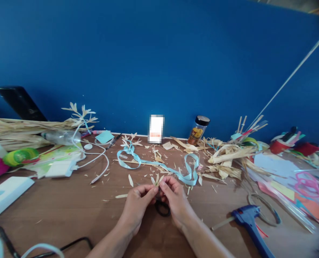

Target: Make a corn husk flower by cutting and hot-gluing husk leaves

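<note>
At the middle of the brown table, my left hand [142,200] and my right hand [173,195] meet with fingers pinched together. Between their fingertips stands a small flower of pale dried-husk petals [156,180]; its lower end is hidden by the fingers. A black ring-shaped handle [162,208], perhaps of scissors, shows just below the hands. Loose cut petals [131,180] lie to the left of the flower. Beyond the hands curls a light blue ribbon [159,165], and a finished-looking husk flower [131,141] lies at its left end.
A blue glue gun [247,215] lies at right front, near papers and a wire ring. Dried husks [229,157] pile up behind it. A jar [199,129] and a blurred white screen [156,129] stand by the blue wall. A power strip [7,197] and cables lie left.
</note>
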Action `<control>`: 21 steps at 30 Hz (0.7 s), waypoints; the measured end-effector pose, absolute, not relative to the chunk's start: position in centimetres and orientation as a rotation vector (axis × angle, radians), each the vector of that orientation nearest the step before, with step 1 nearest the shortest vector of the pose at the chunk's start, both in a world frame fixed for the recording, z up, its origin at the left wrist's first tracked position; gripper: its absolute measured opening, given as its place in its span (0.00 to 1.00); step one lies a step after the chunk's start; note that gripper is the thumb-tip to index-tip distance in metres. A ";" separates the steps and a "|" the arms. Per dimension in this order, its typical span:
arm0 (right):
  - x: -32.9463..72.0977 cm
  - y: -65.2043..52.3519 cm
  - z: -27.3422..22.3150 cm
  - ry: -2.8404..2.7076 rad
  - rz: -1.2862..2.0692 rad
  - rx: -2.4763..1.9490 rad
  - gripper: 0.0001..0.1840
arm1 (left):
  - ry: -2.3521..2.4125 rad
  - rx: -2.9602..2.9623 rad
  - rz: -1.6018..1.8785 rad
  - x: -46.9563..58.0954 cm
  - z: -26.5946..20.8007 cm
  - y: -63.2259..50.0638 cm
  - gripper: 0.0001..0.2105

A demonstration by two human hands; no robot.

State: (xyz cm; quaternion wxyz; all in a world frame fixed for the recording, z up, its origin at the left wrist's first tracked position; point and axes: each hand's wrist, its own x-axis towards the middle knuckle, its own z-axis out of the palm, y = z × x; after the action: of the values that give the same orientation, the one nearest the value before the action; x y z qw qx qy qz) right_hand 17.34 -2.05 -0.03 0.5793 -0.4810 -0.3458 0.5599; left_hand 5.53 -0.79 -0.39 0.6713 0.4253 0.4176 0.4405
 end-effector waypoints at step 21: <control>17.5 -1.9 -0.3 -0.807 1.301 -1.111 0.09 | 0.886 0.986 0.913 5.4 -0.4 -0.9 0.10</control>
State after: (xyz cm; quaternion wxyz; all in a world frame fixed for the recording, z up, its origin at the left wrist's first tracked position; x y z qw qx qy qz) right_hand 17.53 -1.91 -0.28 0.5852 -0.4761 -0.3460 0.5579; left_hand 5.35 -0.86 -0.42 0.6932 0.4415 0.3968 0.4088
